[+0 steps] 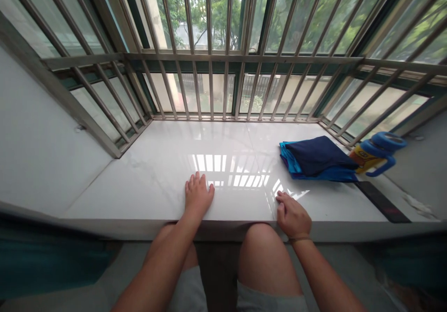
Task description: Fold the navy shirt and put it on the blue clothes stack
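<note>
My left hand [197, 194] lies flat, palm down, on the glossy white window sill [157, 172] near its front edge, fingers slightly spread and holding nothing. My right hand [292, 216] rests at the sill's front edge with fingers curled down onto the surface, also holding nothing. A folded pile of blue cloth [316, 159], dark navy on top of brighter blue, lies on the sill to the right, beyond my right hand and apart from it. My bare knees sit just below the sill edge.
A blue-lidded bottle with a yellow label and a handle [377, 153] lies beside the cloth at the right. A dark flat strip [382, 201] lies near the sill's right front. Metal window bars [223, 60] enclose the sill on three sides.
</note>
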A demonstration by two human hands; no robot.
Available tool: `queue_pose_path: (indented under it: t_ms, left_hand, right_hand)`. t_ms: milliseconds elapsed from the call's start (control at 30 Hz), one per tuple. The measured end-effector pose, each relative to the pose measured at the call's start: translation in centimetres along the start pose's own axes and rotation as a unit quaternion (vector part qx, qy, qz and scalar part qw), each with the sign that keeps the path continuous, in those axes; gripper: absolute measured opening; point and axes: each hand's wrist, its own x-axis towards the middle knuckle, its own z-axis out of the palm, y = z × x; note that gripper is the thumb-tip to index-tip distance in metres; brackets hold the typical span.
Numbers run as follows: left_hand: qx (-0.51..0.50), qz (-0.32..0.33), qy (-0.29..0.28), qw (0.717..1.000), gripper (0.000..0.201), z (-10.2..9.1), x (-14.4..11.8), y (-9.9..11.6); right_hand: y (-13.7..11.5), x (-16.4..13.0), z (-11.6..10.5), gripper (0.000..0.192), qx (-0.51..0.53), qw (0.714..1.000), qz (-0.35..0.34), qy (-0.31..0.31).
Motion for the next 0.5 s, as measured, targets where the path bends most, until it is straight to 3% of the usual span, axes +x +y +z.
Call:
queue_pose_path:
  t_ms: [300,500]
  left_hand:
    - [0.011,0.014,0.009,1.000,0.058,0.2,-0.1,-0.4]
    - [0.011,0.011,-0.004,1.000,0.056,-0.2,-0.1,-0.2]
  right_hand:
    - [-1.0,0.6,-0.8,0.030,0.008,0.998,0.041,-0.055]
    - [-1.0,1.3,-1.6,0.024,0.012,0.996,0.033,-0.079]
